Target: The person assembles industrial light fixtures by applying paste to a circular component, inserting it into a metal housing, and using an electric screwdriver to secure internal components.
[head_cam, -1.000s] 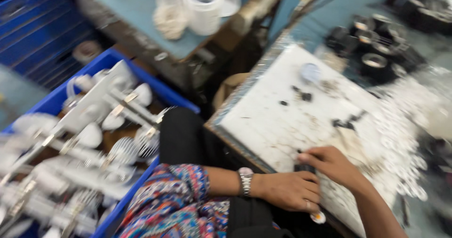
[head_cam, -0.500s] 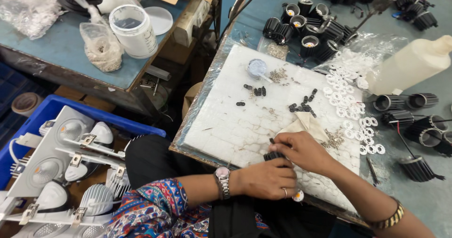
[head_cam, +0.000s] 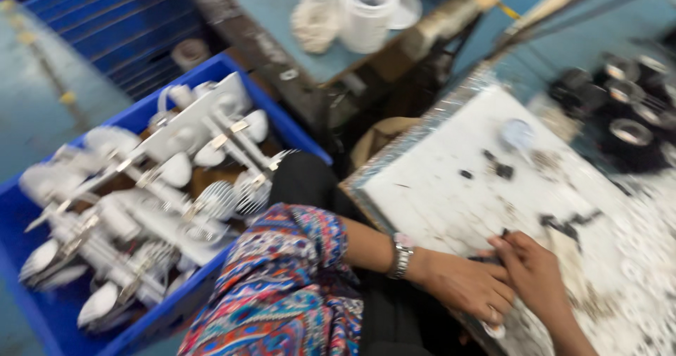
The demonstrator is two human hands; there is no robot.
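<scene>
Black and small, a dark part (head_cam: 487,259) sits pinched between the two hands at the near edge of the white board, half hidden by the fingertips; blur keeps its shape from being read. The right hand (head_cam: 536,273) curls its fingers (head_cam: 504,243) narrow over the part from about 2 o'clock, tips touching it. The left hand (head_cam: 465,285) comes in from 8 o'clock, its fingers bent close and pressed against the same part; a ring shows on one finger, and a metal wristwatch (head_cam: 402,254) bands the wrist just behind. Whether the part rests on the board or is lifted clear cannot be told.

Outward from the hands, the white board (head_cam: 451,201) spreads toward 12 and 1 o'clock, scuffed and dusted with dark specks, with a few small black bits (head_cam: 497,167) and a pale round piece (head_cam: 518,133) lying well apart from the hands. At 3 o'clock, a spread of small white rings (head_cam: 644,257) covers the worktop. Toward 1 o'clock stand blurred black cylindrical housings (head_cam: 627,127).

A patterned, many-coloured sleeve (head_cam: 289,292) runs off at 8 o'clock. Beyond it, at 9 o'clock, a blue crate (head_cam: 49,321) on the floor holds white metal fixtures (head_cam: 162,187) heaped together. At 12 o'clock, a second worktop carries a white tub (head_cam: 366,11) and a clear bag (head_cam: 315,14) just beside it.
</scene>
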